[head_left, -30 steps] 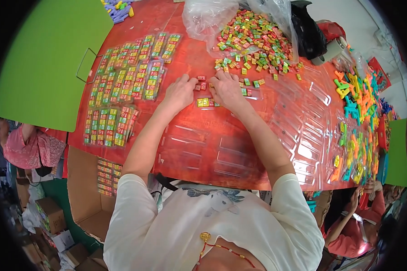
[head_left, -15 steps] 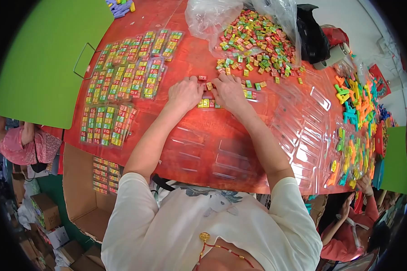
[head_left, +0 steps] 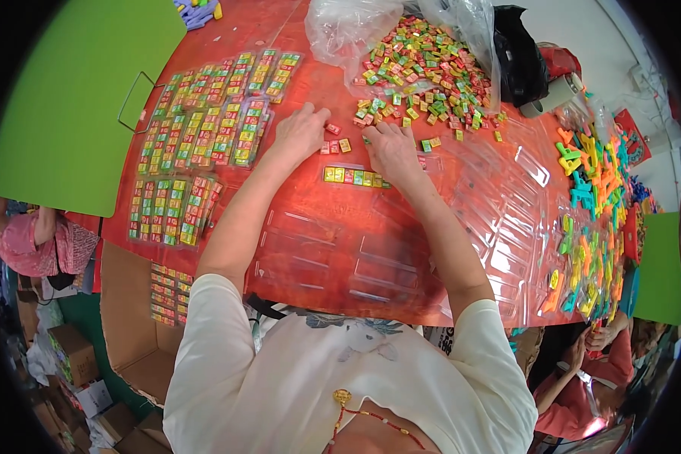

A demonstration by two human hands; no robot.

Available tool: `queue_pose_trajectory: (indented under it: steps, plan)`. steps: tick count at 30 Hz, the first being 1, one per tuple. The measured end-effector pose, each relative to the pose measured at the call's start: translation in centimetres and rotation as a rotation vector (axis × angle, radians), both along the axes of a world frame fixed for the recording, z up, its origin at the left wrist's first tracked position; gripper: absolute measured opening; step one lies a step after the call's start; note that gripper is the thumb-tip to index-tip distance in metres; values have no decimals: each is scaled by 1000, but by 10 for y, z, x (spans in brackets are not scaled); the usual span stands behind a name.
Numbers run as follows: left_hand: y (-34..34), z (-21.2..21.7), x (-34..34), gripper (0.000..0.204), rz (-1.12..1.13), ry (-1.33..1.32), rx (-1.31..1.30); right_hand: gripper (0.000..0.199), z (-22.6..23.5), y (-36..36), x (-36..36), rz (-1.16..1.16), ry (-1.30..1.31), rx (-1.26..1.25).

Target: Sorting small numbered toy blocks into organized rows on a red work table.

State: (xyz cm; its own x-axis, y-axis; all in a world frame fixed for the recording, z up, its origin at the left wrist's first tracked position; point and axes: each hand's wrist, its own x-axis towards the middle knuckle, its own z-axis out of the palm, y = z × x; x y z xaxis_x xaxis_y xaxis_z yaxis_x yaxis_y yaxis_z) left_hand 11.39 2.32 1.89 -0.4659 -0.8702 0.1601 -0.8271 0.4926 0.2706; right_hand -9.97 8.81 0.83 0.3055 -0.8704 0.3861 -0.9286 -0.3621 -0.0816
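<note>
My left hand (head_left: pixel 301 131) is bent over the red table (head_left: pixel 310 200), its fingers loosely apart beside a small red block (head_left: pixel 332 129) and a short row of red and yellow blocks (head_left: pixel 334 146). My right hand (head_left: pixel 393 153) has its fingertips closed at a small green block (head_left: pixel 367 140). Below that hand, a clear plastic tray (head_left: pixel 429 164) is partly covered by my wrist. A line of yellow, red and green blocks (head_left: pixel 356 176) lies in it, nearest to me.
Filled trays (head_left: pixel 204 136) cover the table's left. A heap of blocks (head_left: pixel 431 72) spills from a clear bag (head_left: pixel 348 30) at the back. Empty clear trays (head_left: pixel 499 242) lie right, beside colourful plastic toys (head_left: pixel 594 174). A co-worker's hands (head_left: pixel 601 337) show at lower right.
My hands have drawn apart. The left has moved left and up, off the small blocks; the right has shifted slightly right, uncovering more of the block row.
</note>
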Motion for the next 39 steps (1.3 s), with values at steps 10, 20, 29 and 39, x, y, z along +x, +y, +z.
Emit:
queue_pose_trajectory:
  steps: [10, 20, 29, 39]
  plan:
    - [8, 3, 4, 26, 28, 189, -147, 23, 0, 0, 10, 48, -219, 125]
    - [-20, 1, -46, 19, -248, -58, -161, 24, 3, 0, -20, -100, -217, 69]
    - [34, 3, 5, 23, 231, 94, 94, 29, 12, 2, 0, 48, -46, 67]
    - [35, 18, 13, 34, 302, -45, 303, 19, 11, -3, -31, -97, -42, 50]
